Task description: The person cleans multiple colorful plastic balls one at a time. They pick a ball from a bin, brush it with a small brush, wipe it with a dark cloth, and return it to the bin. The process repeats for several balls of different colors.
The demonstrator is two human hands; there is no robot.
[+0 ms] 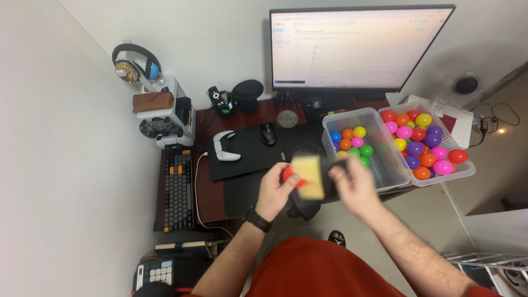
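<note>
Left hand [273, 190] curled around a red ball [290, 175], held above the desk [212, 201] in front of the two clear bins. Right hand [353, 184] pinches a yellow sponge [309, 176] — blurred, long axis running up and away, near end toward the body — pressed against the ball. Left bin [341, 118] holds few coloured balls, right bin [462, 170] is heaped.

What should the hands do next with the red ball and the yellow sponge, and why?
Probably keep rubbing the small red plastic ball held in the left hand with the yellow rectangular sponge in the right hand, since the two touch and the motion is blurred; then likely move it to a clear plastic bin.
</note>
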